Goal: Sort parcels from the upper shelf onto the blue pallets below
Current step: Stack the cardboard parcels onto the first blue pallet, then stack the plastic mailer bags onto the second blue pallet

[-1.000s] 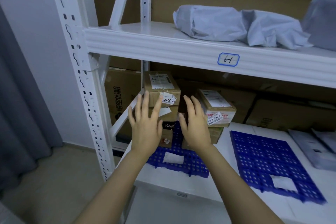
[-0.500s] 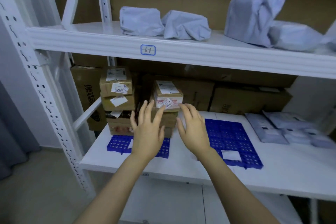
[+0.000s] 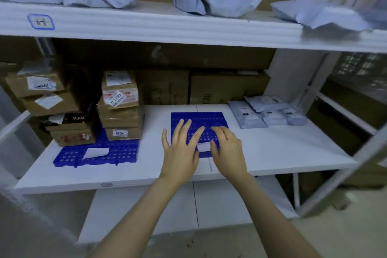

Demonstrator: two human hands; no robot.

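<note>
Several grey plastic-bag parcels (image 3: pixel 226 0) lie on the upper shelf (image 3: pixel 167 25). Below, on the white middle shelf (image 3: pixel 282 148), sit two blue pallets. The left pallet (image 3: pixel 117 153) carries two stacks of cardboard boxes (image 3: pixel 120 107). The middle pallet (image 3: pixel 199 119) is bare except for a white label. My left hand (image 3: pixel 180 151) and my right hand (image 3: pixel 228 148) hover side by side in front of the middle pallet, fingers spread and loosely bent, holding nothing.
Flat grey mailers (image 3: pixel 266 111) lie on the middle shelf to the right of the pallets. Large cartons (image 3: pixel 226 88) line the back. White rack uprights (image 3: pixel 335 153) stand at the right, and a lower shelf (image 3: pixel 188 205) runs beneath.
The view has swung right, from the box stacks to the middle pallet. Both hands moved right with it and stay empty.
</note>
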